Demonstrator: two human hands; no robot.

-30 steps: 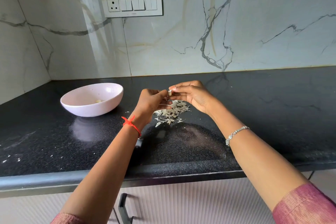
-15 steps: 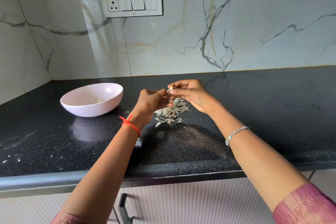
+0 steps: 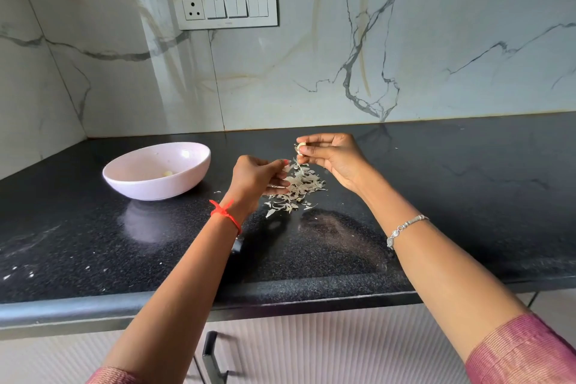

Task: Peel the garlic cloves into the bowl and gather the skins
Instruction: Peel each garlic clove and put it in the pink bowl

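- Head view: a pink bowl (image 3: 190,179) holding one peeled clove (image 3: 167,173) sits on the black surface (image 3: 452,196), left of both hands.
- The heap of skins (image 3: 300,187) lies just below the fingertips.
- The right hand (image 3: 335,159) pinches a garlic clove (image 3: 301,146) in its fingers (image 3: 314,151) above the heap.
- The left hand (image 3: 255,178) pinches a scrap of skin (image 3: 287,165).

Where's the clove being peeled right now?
Head view, centre: the garlic clove is pinched by the right hand, just over the skin pile, right of the bowl.
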